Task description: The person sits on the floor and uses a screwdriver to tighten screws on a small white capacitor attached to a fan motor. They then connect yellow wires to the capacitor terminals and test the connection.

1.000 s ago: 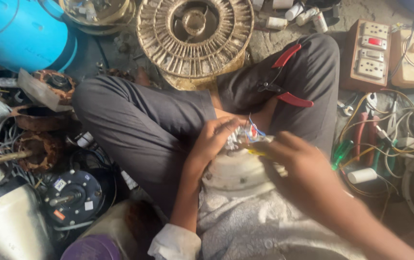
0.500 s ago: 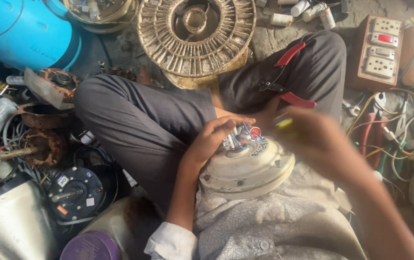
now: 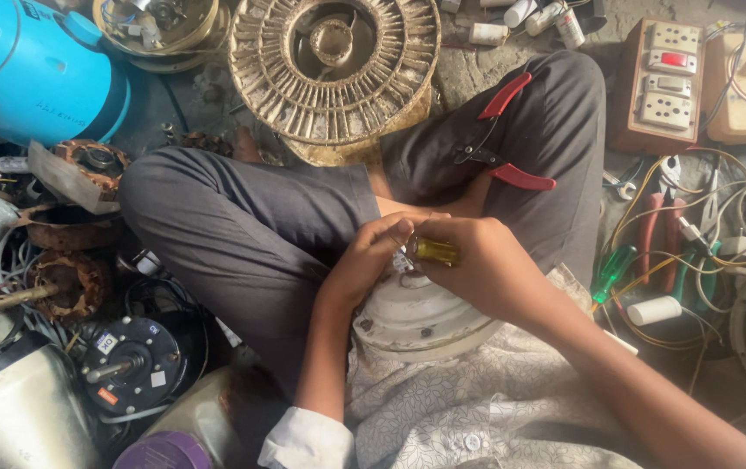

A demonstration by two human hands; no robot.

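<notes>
Left hand: the left hand (image 3: 364, 260) sits just left of the frame's centre, its fingers curled and pressed on the top of the white motor housing (image 3: 416, 317); whether they pinch anything there cannot be told.
Right hand: the right hand (image 3: 486, 269) is closed around the yellow handle of a screwdriver (image 3: 435, 251), and the handle's end shows between the two hands.
Motor housing: round, off-white and scuffed, it rests in the person's lap at the centre of the frame, partly hidden under both hands.
Wiring: a small cluster of wires on top of the housing is mostly covered by the fingers.
Legs: grey trousers (image 3: 243, 226), knees bent, fill the middle of the frame.
Pliers: red-handled pliers (image 3: 503, 139) lie on the thigh, upper right of centre.
Fan rotor: a large ribbed, dusty disc (image 3: 334, 65) lies on the floor at top centre.
Blue container: a blue container (image 3: 26, 69) lies at the upper left.
Switch board: a brown board with white sockets and a red switch (image 3: 663, 82) sits at the upper right.
Wire tangle: yellow, red and green wires (image 3: 694, 260) spread at the right edge.
Black motor: a dark round motor (image 3: 134, 360) lies at the lower left among rusty parts.
</notes>
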